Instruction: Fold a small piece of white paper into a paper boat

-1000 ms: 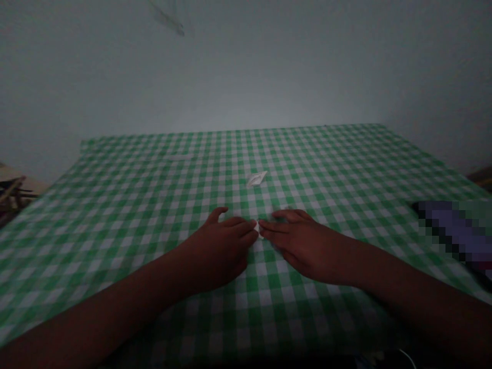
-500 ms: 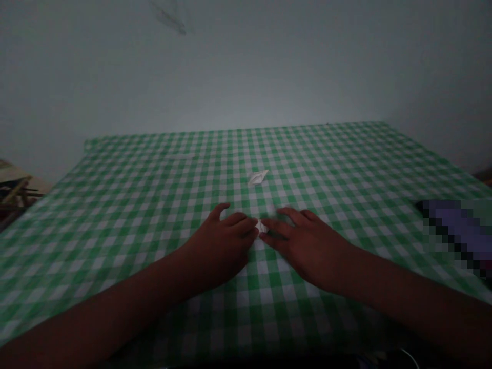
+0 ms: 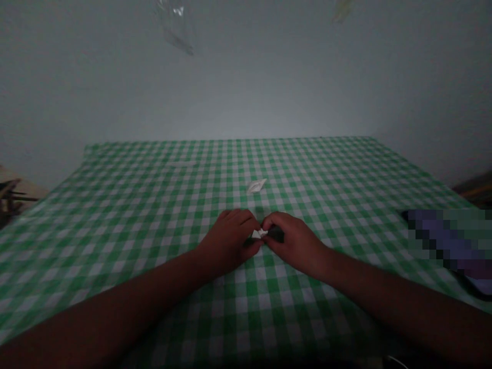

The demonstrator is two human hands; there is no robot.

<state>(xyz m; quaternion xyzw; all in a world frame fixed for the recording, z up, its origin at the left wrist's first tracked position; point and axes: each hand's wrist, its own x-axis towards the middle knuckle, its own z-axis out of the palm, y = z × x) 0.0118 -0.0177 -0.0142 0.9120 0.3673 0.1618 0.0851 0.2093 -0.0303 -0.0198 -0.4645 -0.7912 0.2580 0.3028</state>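
Paper (image 3: 260, 233) sits clamped between left hand (image 3: 228, 241) and right hand (image 3: 292, 243), each grip closed from its side, steadying so small a piece.

The left forearm (image 3: 115, 302) and right forearm (image 3: 388, 300) reach in from the lower corners of the frame and converge just below its centre. The left hand (image 3: 228, 241) and right hand (image 3: 294, 243) face each other there, backs turned up and curled inward. The left fingers (image 3: 248, 220) and right fingers (image 3: 273, 221) pinch closely together, their tips almost touching at the middle.
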